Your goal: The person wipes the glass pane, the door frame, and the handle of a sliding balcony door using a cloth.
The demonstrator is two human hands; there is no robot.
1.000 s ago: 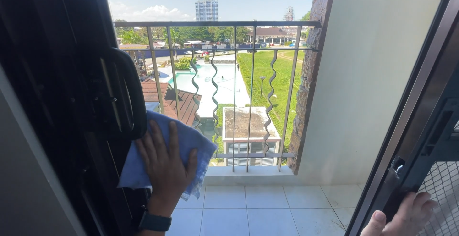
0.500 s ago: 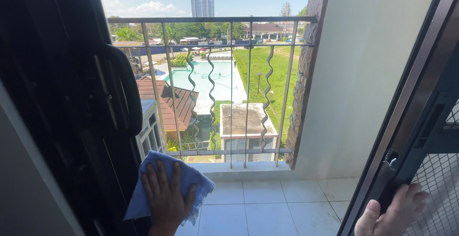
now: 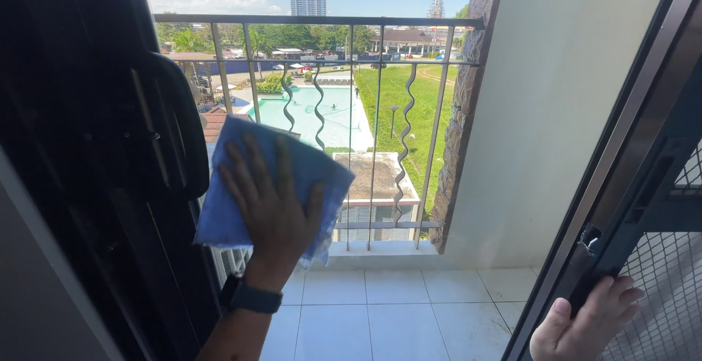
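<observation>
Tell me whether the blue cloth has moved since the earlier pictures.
Yes. The blue cloth under the left hand has gone up, from near the tiled floor toward the metal railing's middle.

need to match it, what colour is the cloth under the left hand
Light blue cloth, plain, seen best in the head view.

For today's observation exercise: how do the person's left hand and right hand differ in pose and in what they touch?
The left hand is raised with its fingers spread flat, pressing a blue cloth; the right hand sits low with its fingers curled around the dark edge of the mesh door. The left hand shows whole, with a dark band at the wrist; the right hand is partly cut off by the picture's bottom edge. Both are bare.
</observation>
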